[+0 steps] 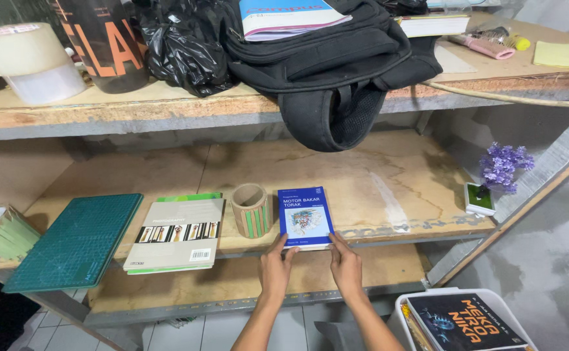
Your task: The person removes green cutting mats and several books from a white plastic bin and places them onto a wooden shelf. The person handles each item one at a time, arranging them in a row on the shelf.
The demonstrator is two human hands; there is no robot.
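Note:
A blue book [306, 215] lies flat on the middle wooden shelf [375, 188], near its front edge. My left hand [275, 266] touches the book's near left corner with its fingertips. My right hand [346, 263] rests its fingers on the near right corner. Both hands have the fingers apart and grip nothing. Just left of the book stands a cardboard cup with green stripes [251, 210].
A stack of grey and green books [177, 234] and a green cutting mat [76, 240] lie further left. A purple flower pot [499, 175] stands at the right. A black backpack [336, 65] hangs over the top shelf. A white bin holding a dark book [466, 322] sits lower right.

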